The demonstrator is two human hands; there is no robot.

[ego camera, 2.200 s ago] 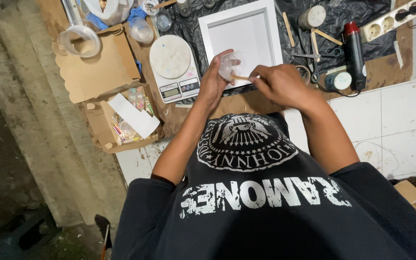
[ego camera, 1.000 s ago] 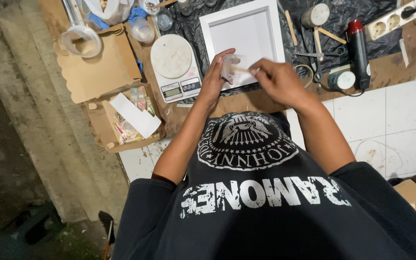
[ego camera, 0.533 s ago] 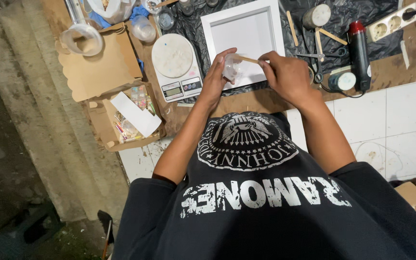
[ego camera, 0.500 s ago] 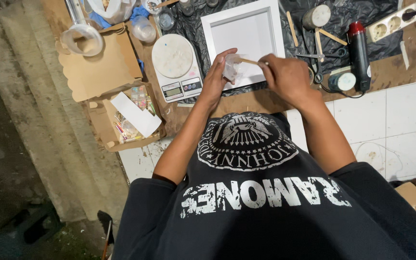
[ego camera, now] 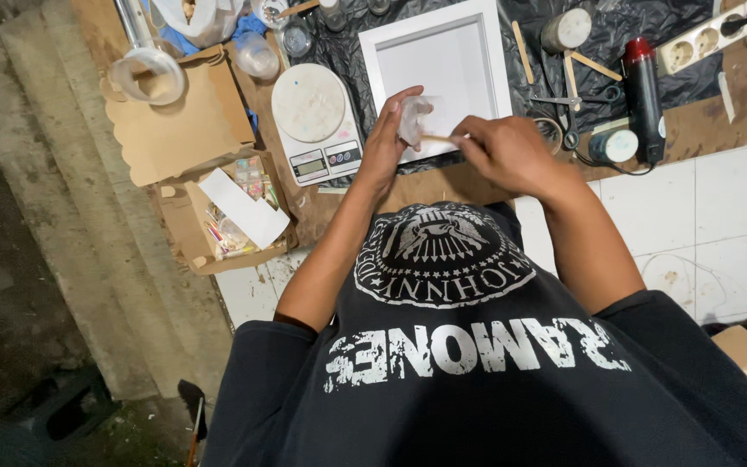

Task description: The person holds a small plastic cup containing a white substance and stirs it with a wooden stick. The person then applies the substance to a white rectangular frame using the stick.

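Observation:
My left hand (ego camera: 386, 138) grips a small clear plastic cup (ego camera: 413, 117), tilted, above the near edge of a white square frame (ego camera: 438, 69). My right hand (ego camera: 507, 156) pinches a thin wooden stick (ego camera: 436, 138) whose tip reaches into the cup. Both hands hover just over the brown cardboard sheet at the table's near side, close together. What the cup holds cannot be made out.
A digital scale with a round white plate (ego camera: 311, 108) sits left of the frame. Open cardboard boxes (ego camera: 218, 216) lie further left. Wooden sticks (ego camera: 520, 47), scissors (ego camera: 564, 104), a red and black tool (ego camera: 644, 82) and a power strip (ego camera: 711, 35) lie to the right.
The stick has swung around in the cup while my left hand keeps holding it; both hands stay in nearly the same place over the frame's near edge.

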